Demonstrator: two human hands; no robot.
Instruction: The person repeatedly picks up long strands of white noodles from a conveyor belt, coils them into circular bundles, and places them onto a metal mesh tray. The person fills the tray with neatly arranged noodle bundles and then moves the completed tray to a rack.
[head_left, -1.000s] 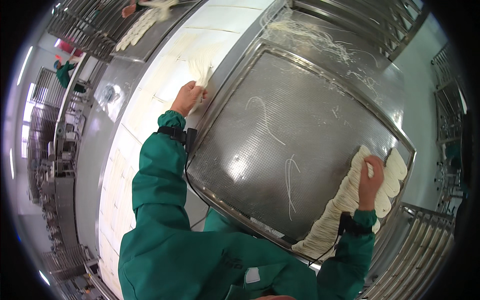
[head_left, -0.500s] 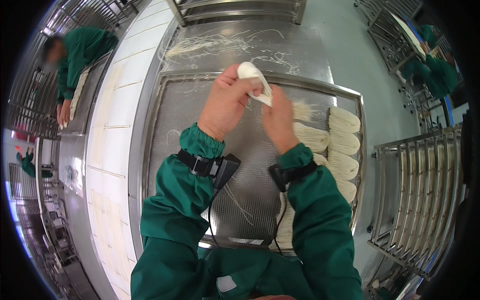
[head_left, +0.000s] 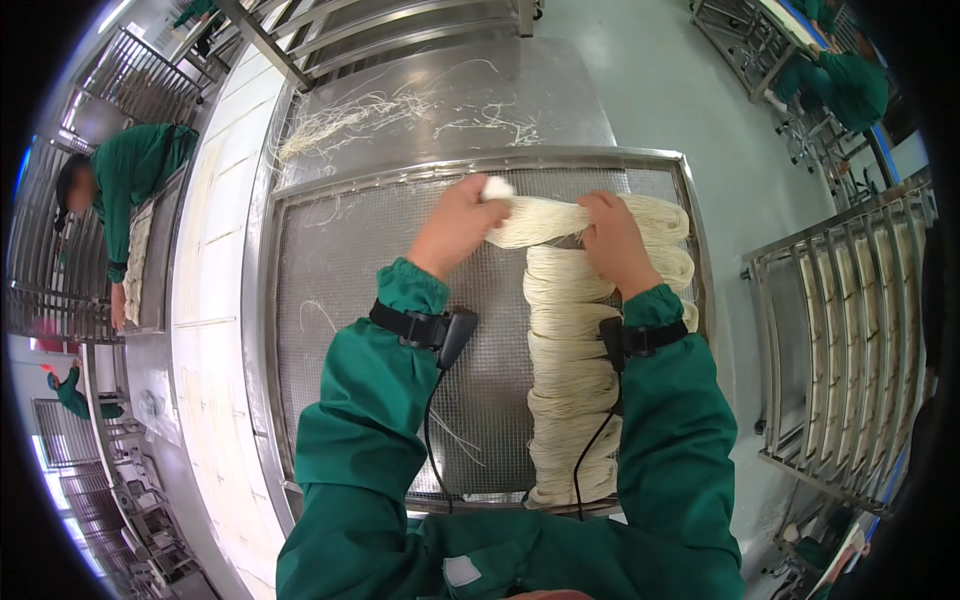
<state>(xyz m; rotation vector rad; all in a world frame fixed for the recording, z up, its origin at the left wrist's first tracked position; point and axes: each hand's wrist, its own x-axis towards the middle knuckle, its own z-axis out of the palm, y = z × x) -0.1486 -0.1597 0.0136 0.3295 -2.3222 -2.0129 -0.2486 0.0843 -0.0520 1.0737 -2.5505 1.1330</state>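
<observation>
While the left hand (head_left: 458,222) and right hand (head_left: 612,240) each grip an end of a noodle bundle (head_left: 545,220) over the mesh tray's (head_left: 330,300) far right, laying it above the row of bundles (head_left: 570,380) seems underway, so setting it down straight likely comes next.

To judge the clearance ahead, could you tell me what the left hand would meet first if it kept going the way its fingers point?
Probably the far rim of the mesh tray, since the left hand gripping the noodle bundle points up-frame; loose noodle strands lie beyond.
</observation>
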